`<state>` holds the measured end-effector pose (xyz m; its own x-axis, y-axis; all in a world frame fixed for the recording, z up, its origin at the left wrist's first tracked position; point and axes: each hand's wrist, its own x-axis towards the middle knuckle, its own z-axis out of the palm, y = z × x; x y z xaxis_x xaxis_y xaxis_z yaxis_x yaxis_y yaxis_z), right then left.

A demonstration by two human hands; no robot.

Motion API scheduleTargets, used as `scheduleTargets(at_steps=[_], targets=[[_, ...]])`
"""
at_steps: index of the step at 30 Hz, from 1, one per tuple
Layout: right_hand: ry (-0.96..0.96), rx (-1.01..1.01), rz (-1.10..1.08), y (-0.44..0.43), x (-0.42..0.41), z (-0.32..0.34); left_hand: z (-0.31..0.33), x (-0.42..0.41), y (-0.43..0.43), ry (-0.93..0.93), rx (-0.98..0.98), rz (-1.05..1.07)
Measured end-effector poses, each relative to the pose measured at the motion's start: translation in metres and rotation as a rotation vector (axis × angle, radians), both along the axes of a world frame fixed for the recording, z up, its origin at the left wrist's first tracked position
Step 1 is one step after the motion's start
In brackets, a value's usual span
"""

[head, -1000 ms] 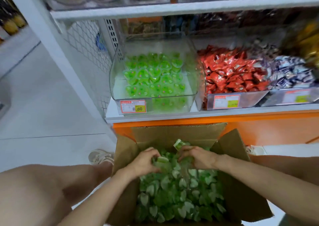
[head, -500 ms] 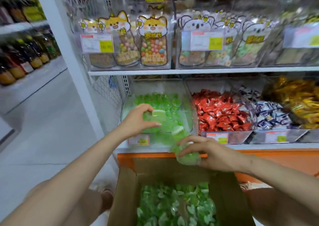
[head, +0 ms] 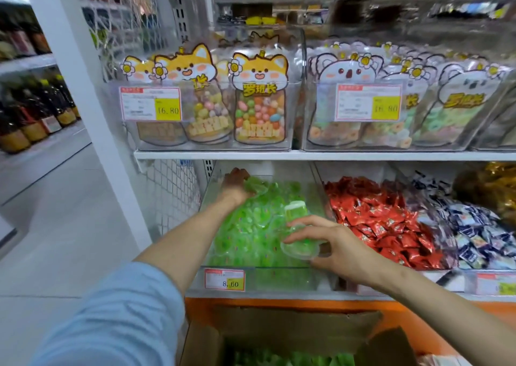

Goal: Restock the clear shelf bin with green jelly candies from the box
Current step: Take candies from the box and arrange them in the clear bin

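Clear bin (head: 279, 280) on lower shelf, heaped with green jelly candies (head: 251, 231); open cardboard box (head: 293, 329) below, more candies inside.

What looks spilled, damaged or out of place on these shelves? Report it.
Nothing stands out. The green jelly candies lie inside the clear bin, none spilled on the shelf; the left hand and right hand each hold candies over it.
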<state>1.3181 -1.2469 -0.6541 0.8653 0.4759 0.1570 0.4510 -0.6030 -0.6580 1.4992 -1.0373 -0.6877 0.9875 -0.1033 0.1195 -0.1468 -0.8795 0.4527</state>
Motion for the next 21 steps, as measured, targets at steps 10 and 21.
scheduleTargets(at_steps=[10, 21], targets=[[0.050, -0.079, 0.007, 0.036, 0.057, -0.020, 0.003, -0.010, 0.018, -0.083, -0.045, -0.099], [0.103, -0.098, -0.057, 0.098, 0.122, -0.019, 0.009, -0.118, 0.063, -0.192, -0.225, -0.140]])
